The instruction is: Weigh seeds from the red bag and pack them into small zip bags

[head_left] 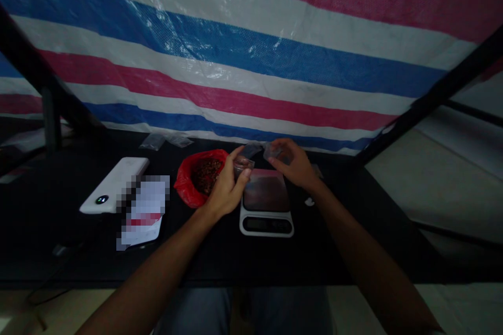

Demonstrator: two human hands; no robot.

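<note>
– How is the left hand (228,188) seen?
– Its grip is closed on a small clear packet (240,166), near the centre of the frame. Something brown can be made out inside.

– And the right hand (294,165)?
– Just right of centre, a piece of clear plastic (271,152) is pinched in its grip; the exact shape cannot be told. Another clear piece (252,149) is seen between the hands, though whether it is touched by either cannot be told.

– What is placed nearest to them?
– Below the hands, a white scale (266,226) is set; its display is too dark to be read. Left of centre, an open red bag (184,183) is filled with brown bits (206,174) and is partly covered by the left hand.

– And farther out?
– At the left of the frame, a white device (118,183) with a small lit display is laid on the black desk (267,261), beside a pixelated sheet (145,209). Behind them, toward the upper left, two clear bags are laid flat. The upper frame is filled by a striped sheet (236,36) in red, white and blue.
</note>
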